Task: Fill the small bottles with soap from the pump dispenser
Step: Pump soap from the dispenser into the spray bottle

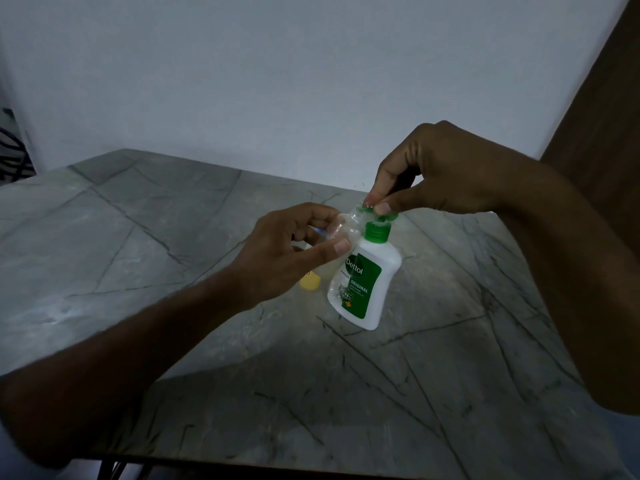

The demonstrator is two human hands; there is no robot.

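Two hands busy; left hand point(277, 258) holds small bottle point(341, 230); right hand point(440, 171) pinches pump dispenser point(363, 282) head.

A grey stone-patterned tabletop point(138, 237) with dark vein-like lines carries the things; its far edge meets a pale wall. Near its middle stands a white plastic soap dispenser bottle point(367, 289) with a green collar and a green label, upright and resting on the surface. Just to the left of this dispenser lies a small yellow rounded object point(309, 282), partly hidden, so what it is cannot be told.
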